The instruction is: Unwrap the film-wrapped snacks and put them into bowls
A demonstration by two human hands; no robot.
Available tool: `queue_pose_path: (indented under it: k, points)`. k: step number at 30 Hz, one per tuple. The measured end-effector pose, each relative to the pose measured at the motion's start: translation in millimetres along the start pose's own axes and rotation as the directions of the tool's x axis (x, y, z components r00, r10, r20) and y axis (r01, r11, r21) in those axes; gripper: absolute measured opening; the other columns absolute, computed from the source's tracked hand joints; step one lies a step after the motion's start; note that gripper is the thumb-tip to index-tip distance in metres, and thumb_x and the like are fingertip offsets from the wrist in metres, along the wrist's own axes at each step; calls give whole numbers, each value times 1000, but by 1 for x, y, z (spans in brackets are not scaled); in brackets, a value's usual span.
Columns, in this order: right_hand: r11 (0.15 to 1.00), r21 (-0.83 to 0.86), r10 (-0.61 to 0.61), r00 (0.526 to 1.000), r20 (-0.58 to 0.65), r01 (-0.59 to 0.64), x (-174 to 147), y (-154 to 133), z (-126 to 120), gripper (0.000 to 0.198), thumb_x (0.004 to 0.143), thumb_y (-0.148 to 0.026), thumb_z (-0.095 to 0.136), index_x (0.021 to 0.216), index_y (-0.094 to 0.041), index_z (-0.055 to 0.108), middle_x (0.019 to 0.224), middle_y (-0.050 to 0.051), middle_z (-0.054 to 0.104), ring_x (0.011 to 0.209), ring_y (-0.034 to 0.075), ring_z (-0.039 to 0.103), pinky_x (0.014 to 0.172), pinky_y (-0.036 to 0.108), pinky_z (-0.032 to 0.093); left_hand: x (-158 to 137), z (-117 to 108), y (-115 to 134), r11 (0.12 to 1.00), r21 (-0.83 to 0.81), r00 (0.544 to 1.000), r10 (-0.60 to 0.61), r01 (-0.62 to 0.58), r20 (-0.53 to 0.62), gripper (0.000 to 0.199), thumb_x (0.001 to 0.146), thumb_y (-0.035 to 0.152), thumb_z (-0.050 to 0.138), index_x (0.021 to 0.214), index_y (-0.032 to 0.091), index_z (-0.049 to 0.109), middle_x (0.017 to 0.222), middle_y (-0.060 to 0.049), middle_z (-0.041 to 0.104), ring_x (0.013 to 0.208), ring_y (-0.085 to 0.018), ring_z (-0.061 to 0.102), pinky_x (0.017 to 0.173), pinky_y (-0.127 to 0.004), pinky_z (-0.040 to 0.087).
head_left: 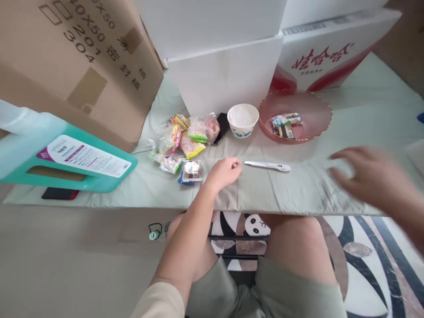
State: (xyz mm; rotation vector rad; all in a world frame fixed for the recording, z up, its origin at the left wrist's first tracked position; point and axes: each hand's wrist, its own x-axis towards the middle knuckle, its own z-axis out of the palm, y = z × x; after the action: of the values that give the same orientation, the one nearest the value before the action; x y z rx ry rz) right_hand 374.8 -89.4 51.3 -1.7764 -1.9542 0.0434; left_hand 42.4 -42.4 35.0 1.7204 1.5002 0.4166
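Observation:
My left hand (225,171) rests on the cloth with its fingers curled closed; whether anything is inside them is hidden. Just right of its fingertips lies a white utility knife (267,166). Over the right side of the table, my right hand (367,176) is blurred by motion, its thumb and fingers apart and nothing between them. Left of my left hand is a small wrapped snack (191,171) on blue packaging. Behind it sits a heap of colourful snack packets (174,140). A pink translucent bowl (313,128) holds a few small wrapped snacks (285,125).
A white paper bowl (243,120) stands beside the pink bowl, near a black flat object (221,127). White boxes (225,73) and a red-and-white carton (318,62) line the back. At left are a large cardboard box (82,66), a green liquid jug (112,179) and a dark phone-like object (59,193).

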Motion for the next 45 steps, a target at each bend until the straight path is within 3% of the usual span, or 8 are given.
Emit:
queue_pose_path:
  k: [3,9,18,21,25,29,37,45]
  points:
    - [970,153,-205,974,101,188,7,-68,54,18,91,-32,56,102,-24,68,103,14,70,96,31,68,81,47,54,4,-18,-3,995,-91,993,38,-48,-109,16,85,28,53,83,22,67,70,1,68,66,-16,60,64,-28,42]
    - [909,381,-231,965,125,168,25,-164,130,26,88,-25,52,111,-20,63,107,14,68,103,31,66,90,46,53,5,-27,-24,966,-241,958,24,-96,-285,9,82,22,55,85,21,64,73,1,67,69,-15,62,68,-27,45]
    - [947,320,-36,996,84,7,26,-153,128,29,90,-29,51,114,-18,61,109,15,67,102,32,62,89,48,49,16,-16,-29,952,-296,974,17,-85,-225,10,84,26,55,85,20,64,73,1,64,67,-14,59,64,-27,46]
    - [959,270,-118,988,98,88,17,-169,133,31,91,-29,52,119,-20,61,117,15,65,109,33,59,93,49,46,24,-20,-23,982,-118,895,79,-145,-439,14,83,23,59,94,21,66,92,-5,67,88,-20,64,83,-34,51]
    - [924,372,-142,982,121,87,14,-191,137,31,90,-21,47,117,-18,61,113,15,63,104,32,57,92,48,46,44,-26,-15,982,184,737,148,-33,-659,43,72,18,73,114,23,67,118,-12,60,125,-34,53,113,-53,38]
    - [889,457,-104,978,183,9,22,-203,141,32,88,-19,43,114,-14,59,106,16,63,102,32,55,90,48,47,67,-24,-15,971,238,776,121,38,-619,58,69,16,76,125,27,65,133,-14,49,135,-37,46,117,-56,35]
    - [845,534,-98,979,180,-14,32,-183,135,36,89,-20,44,122,-17,58,112,15,63,107,31,58,94,47,48,89,-32,-35,976,196,701,74,96,-709,16,72,14,71,79,23,60,117,-12,59,128,-37,48,112,-61,36]
    - [826,564,-31,997,69,-14,42,-156,137,30,86,-21,48,114,-20,57,112,14,62,106,30,60,94,46,49,74,-40,-37,983,124,530,179,-138,-829,14,81,15,62,78,22,50,90,-4,60,94,-21,58,96,-37,46]
